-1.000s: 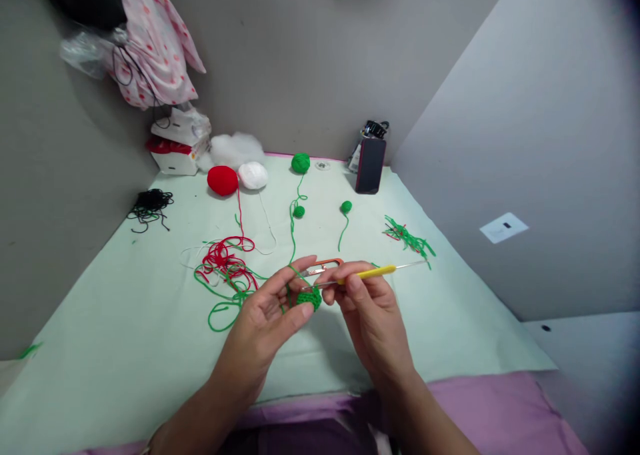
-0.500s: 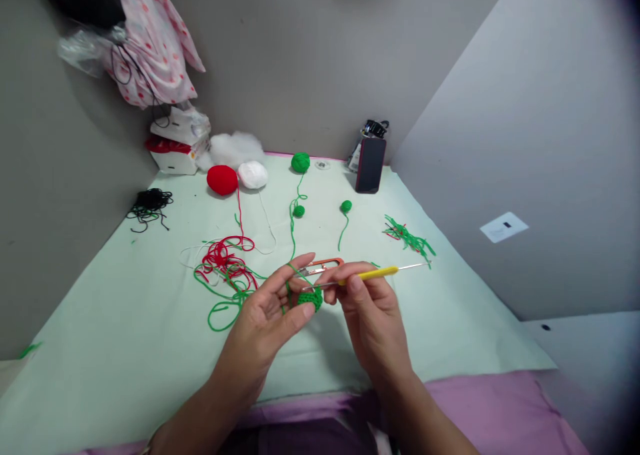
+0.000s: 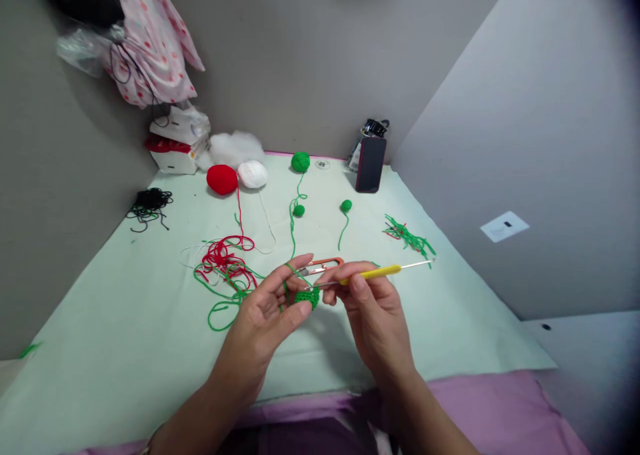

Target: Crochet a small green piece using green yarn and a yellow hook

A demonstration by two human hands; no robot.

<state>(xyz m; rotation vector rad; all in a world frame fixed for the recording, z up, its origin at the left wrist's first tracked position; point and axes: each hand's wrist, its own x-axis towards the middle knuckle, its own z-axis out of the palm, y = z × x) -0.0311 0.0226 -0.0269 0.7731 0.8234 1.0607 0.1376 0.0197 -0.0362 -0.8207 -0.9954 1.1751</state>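
And here the left hand (image 3: pixel 267 308) is pinching a small, rounded green crocheted piece (image 3: pixel 307 299), thumb pressing on the near side, fingers curling behind, while a thin green yarn strand (image 3: pixel 299 275) is running over the raised index finger. Just right of that pinch, the right hand (image 3: pixel 373 301) is clamping a yellow-handled metal crochet hook (image 3: pixel 373 274), thumb and fingers together on the handle! One slim end is meeting the piece's top edge; the other is pointing off to the right. Whether the tip is catching a loop, I cannot tell.

Just beyond the grip, orange-handled metal snips (image 3: pixel 334 262) are lying partly hidden behind the fingers. Left of the grip, a loose tangle of red yarn (image 3: pixel 225 258) is sprawling, with green loops mixing in. Farther beyond, two small green crocheted balls (image 3: pixel 346 205) are sitting apart, and over to the right, a heap of short green and red yarn scraps (image 3: pixel 407 235) is resting.
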